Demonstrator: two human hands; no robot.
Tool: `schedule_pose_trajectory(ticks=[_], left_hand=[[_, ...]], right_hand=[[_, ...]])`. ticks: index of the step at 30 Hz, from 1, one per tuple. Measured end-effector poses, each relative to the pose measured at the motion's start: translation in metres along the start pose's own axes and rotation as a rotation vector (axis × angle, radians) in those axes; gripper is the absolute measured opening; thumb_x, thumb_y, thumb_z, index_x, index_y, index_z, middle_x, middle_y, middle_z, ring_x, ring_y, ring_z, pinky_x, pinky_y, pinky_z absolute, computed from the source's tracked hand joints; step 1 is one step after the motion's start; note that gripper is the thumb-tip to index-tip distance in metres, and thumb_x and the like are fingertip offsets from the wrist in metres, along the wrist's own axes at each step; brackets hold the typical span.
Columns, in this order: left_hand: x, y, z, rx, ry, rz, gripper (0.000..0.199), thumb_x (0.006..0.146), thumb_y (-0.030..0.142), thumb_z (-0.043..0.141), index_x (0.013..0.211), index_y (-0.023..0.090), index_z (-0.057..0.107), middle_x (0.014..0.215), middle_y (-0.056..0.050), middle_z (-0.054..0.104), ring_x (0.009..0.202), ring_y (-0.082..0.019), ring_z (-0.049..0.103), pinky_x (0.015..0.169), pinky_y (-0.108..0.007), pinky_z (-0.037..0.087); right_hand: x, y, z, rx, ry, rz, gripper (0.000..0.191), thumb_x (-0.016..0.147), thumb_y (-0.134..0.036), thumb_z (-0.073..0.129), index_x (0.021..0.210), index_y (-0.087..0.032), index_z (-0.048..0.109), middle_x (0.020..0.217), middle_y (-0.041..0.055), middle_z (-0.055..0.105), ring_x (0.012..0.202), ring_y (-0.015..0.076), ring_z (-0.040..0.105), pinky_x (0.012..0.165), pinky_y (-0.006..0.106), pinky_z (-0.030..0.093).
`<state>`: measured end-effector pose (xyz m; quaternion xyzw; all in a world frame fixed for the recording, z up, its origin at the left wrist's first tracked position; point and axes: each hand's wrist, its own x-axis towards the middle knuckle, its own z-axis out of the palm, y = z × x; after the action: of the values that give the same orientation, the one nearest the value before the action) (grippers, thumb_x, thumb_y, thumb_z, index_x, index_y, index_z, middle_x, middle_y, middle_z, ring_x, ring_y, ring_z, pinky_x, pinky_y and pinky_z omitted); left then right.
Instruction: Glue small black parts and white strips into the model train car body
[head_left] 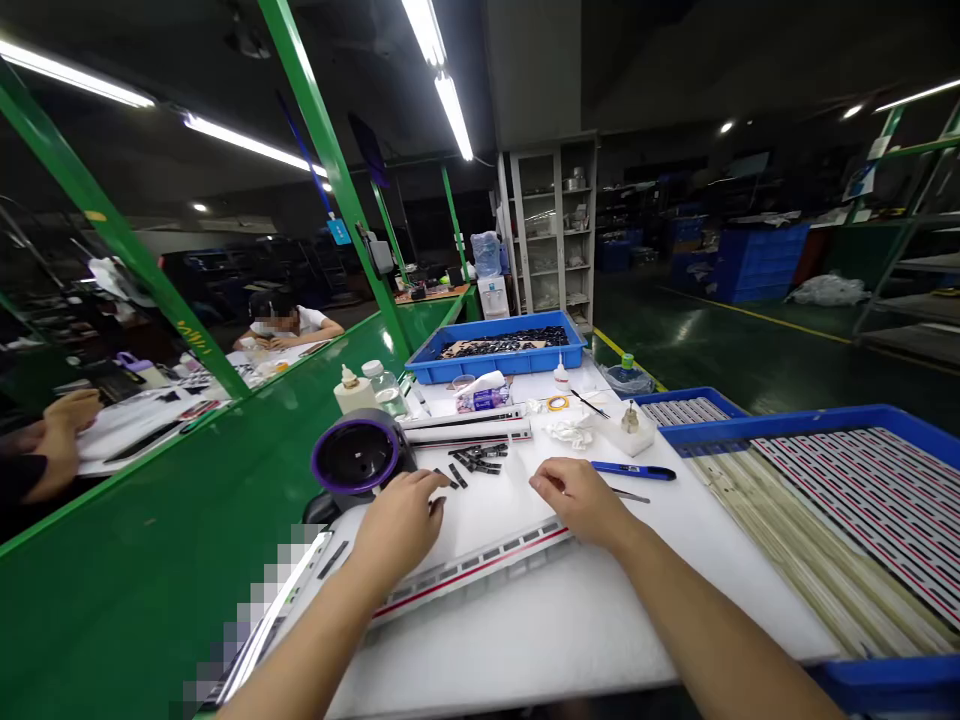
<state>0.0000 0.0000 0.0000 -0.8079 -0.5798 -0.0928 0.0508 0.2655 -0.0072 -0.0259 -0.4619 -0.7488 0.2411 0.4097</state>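
Observation:
My left hand is over the left part of the table, thumb and forefinger apart; its forefinger tip is at a small black strip. My right hand has curled, pinched fingers above the white surface; what they hold, if anything, is hidden. Between my forearms lies a long white train-carriage side panel with a red stripe and grey windows, partly hidden by both arms. A loose pile of short black strips lies past my left fingertips. Metal tweezers show beside my right hand.
A black fan-like device with a purple rim stands left. A blue cutter, glue bottle and tissue pack lie farther back. A blue tray borders the far edge; panel-filled blue trays stand right. Co-workers sit left.

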Motion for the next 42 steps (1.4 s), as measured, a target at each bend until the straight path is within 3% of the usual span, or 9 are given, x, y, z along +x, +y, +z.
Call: schedule_pose_trajectory(ticks=[5,12,15,20,23,28,34,39,42], left_hand=[[0.053,-0.029,0.014,0.045,-0.14,0.152,0.032,0.075,0.016,0.051,0.098,0.025,0.072,0.103,-0.009,0.069,0.103,-0.028,0.059,0.091,-0.038,0.046],[0.07,-0.028,0.009,0.091,-0.211,0.241,0.013,0.072,0.015,0.057,0.077,0.02,0.068,0.093,-0.012,0.065,0.097,-0.029,0.059,0.083,-0.038,0.047],[0.062,-0.005,-0.005,0.09,-0.165,0.243,0.015,0.077,0.011,0.052,0.081,0.017,0.065,0.091,-0.014,0.065,0.097,-0.029,0.059,0.086,-0.04,0.045],[0.038,0.071,-0.024,-0.029,-0.035,0.276,0.021,0.094,0.025,0.037,0.103,0.022,0.055,0.098,-0.006,0.066,0.089,-0.021,0.06,0.076,-0.032,0.047],[0.035,0.108,-0.024,-0.159,0.081,0.323,0.02,0.095,0.025,0.035,0.103,0.023,0.054,0.1,-0.002,0.066,0.089,-0.019,0.06,0.076,-0.03,0.047],[0.041,0.122,-0.009,-0.447,0.201,0.282,0.019,0.094,0.024,0.039,0.099,0.022,0.058,0.096,-0.001,0.07,0.087,-0.019,0.063,0.073,-0.029,0.047],[0.034,0.11,-0.012,-0.646,0.129,0.212,0.014,0.088,0.024,0.052,0.092,0.024,0.065,0.087,0.002,0.074,0.079,-0.017,0.067,0.071,-0.027,0.049],[0.007,0.114,-0.001,-0.776,0.175,0.35,0.021,0.092,0.023,0.046,0.099,0.022,0.066,0.09,-0.001,0.074,0.081,-0.016,0.068,0.075,-0.025,0.05],[0.0,0.119,0.009,-0.714,0.253,0.372,0.021,0.09,0.02,0.047,0.097,0.019,0.066,0.085,-0.005,0.073,0.079,-0.02,0.068,0.075,-0.031,0.051]], right_hand=[[0.0,0.002,-0.001,0.003,-0.025,0.015,0.034,0.092,-0.035,0.045,0.062,-0.019,0.046,0.063,-0.0031,0.049,0.061,0.0124,0.044,0.055,0.025,0.03],[0.002,-0.001,0.0,-0.039,-0.018,-0.009,0.032,0.091,-0.033,0.046,0.062,-0.02,0.049,0.063,-0.0014,0.053,0.062,0.014,0.047,0.057,0.027,0.033],[0.0,-0.003,0.002,0.02,0.023,-0.018,0.024,0.09,-0.033,0.049,0.072,-0.02,0.059,0.071,0.0014,0.06,0.068,0.0168,0.054,0.062,0.03,0.04],[-0.004,0.004,0.0,0.36,0.246,0.149,0.031,0.085,-0.046,0.059,0.101,-0.02,0.064,0.081,0.0041,0.066,0.075,0.02,0.062,0.071,0.034,0.051],[-0.006,0.013,-0.004,0.601,0.286,0.202,0.032,0.082,-0.046,0.065,0.099,-0.019,0.065,0.075,0.0033,0.066,0.07,0.0176,0.062,0.07,0.032,0.053],[-0.006,0.02,-0.011,0.79,0.349,0.281,0.029,0.074,-0.045,0.074,0.087,-0.019,0.069,0.069,0.0039,0.066,0.061,0.0148,0.059,0.061,0.028,0.054],[-0.008,0.01,-0.014,0.914,0.252,0.318,0.02,0.076,-0.039,0.074,0.081,-0.02,0.069,0.06,0.0018,0.062,0.052,0.0116,0.055,0.052,0.023,0.048],[-0.01,0.008,-0.02,1.132,-0.117,0.374,0.026,0.075,-0.044,0.069,0.065,-0.021,0.064,0.036,-0.0072,0.033,0.028,0.0035,0.018,0.032,0.02,0.022],[-0.006,0.006,-0.017,1.099,-0.142,0.406,0.029,0.074,-0.046,0.07,0.061,-0.021,0.061,0.037,-0.0087,0.028,0.028,0.0023,0.012,0.03,0.019,0.015]])
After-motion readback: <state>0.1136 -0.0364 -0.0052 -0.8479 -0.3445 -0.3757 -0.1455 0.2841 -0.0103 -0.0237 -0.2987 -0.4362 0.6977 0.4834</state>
